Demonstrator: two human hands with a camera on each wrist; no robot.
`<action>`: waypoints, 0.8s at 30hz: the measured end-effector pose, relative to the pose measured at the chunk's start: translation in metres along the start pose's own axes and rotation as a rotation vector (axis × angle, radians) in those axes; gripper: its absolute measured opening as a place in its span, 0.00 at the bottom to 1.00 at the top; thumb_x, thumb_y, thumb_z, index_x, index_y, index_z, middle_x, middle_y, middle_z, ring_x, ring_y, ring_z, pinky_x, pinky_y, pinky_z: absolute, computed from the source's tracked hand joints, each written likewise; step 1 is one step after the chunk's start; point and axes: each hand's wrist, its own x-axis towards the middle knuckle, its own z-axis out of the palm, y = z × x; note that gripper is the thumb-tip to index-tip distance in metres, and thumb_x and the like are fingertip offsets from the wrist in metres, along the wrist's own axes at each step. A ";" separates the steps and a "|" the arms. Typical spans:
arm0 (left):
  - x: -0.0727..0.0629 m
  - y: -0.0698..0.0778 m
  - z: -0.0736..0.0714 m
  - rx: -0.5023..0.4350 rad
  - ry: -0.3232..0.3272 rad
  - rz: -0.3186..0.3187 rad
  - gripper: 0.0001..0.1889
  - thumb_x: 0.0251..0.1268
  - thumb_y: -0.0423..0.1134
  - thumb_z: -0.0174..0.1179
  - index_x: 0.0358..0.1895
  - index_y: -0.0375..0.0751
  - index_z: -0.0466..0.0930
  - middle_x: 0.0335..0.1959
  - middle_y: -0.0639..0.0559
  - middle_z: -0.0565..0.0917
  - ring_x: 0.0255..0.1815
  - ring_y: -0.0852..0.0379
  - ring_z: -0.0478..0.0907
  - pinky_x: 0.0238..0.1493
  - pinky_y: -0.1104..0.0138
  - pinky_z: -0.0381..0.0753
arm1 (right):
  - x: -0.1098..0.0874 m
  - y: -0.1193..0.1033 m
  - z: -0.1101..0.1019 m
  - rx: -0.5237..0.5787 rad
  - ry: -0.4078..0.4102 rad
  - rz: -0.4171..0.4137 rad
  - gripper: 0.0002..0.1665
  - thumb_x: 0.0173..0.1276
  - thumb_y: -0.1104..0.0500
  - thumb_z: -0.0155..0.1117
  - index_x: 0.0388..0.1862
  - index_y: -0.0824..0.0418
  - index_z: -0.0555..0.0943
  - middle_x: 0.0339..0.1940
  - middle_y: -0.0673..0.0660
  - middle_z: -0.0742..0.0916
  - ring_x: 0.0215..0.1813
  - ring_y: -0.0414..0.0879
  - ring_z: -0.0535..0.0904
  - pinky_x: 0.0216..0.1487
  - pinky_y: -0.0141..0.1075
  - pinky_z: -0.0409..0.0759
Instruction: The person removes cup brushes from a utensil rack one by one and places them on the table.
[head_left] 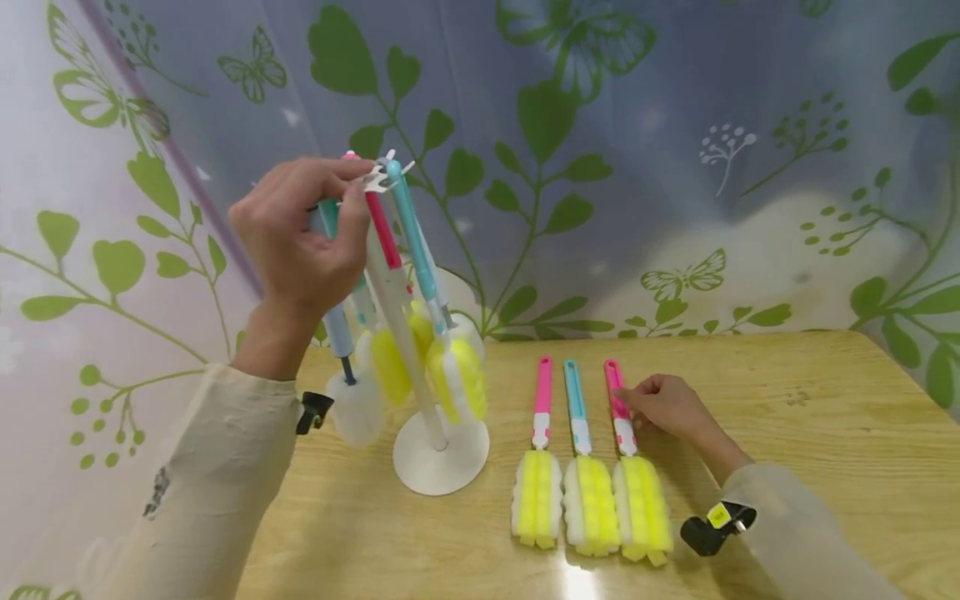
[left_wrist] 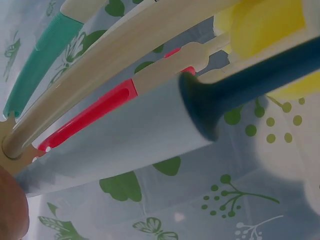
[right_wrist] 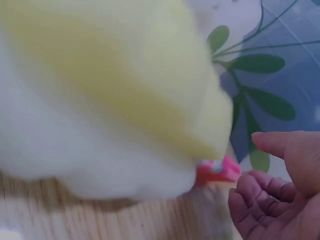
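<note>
The left hand (head_left: pixel 296 225) is by the top of the white stand (head_left: pixel 424 396), its grip I can't make out; the right hand (head_left: pixel 669 407), grip parted, meets a pink-handled brush (head_left: pixel 637 479).

Showed smooth plastic along the flat-lying blue brush handle (head_left: pixel 573 396), ridged foam on its sponge head (head_left: pixel 594 504), plastic-like smoothness at the stand base (head_left: pixel 420 467). Looked glossy and wood-grained across the tabletop (head_left: pixel 787 442), cloth-like in the curtain (head_left: pixel 645 200), matt on the cloth left sleeve (head_left: pixel 213 471).
</note>
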 end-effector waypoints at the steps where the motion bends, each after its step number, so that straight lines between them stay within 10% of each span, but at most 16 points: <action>1: 0.000 0.000 -0.001 0.001 -0.005 -0.005 0.15 0.50 0.39 0.53 0.13 0.33 0.75 0.24 0.48 0.86 0.24 0.44 0.82 0.23 0.52 0.75 | 0.000 -0.002 0.000 0.002 0.004 -0.015 0.26 0.68 0.45 0.59 0.41 0.70 0.77 0.27 0.60 0.82 0.26 0.48 0.77 0.29 0.39 0.76; 13: 0.004 0.023 -0.014 0.296 -0.272 -0.067 0.16 0.62 0.41 0.49 0.26 0.35 0.82 0.37 0.53 0.87 0.32 0.49 0.84 0.17 0.61 0.53 | -0.007 -0.088 0.002 0.288 -0.015 -0.241 0.26 0.69 0.45 0.57 0.50 0.67 0.76 0.43 0.61 0.83 0.42 0.52 0.81 0.44 0.39 0.81; 24: 0.012 0.029 -0.017 0.411 -0.389 0.007 0.17 0.56 0.33 0.43 0.28 0.37 0.86 0.37 0.49 0.87 0.33 0.47 0.84 0.15 0.62 0.61 | -0.031 -0.182 0.018 0.375 -0.075 -0.563 0.23 0.69 0.47 0.59 0.57 0.57 0.79 0.51 0.51 0.84 0.51 0.43 0.81 0.53 0.42 0.77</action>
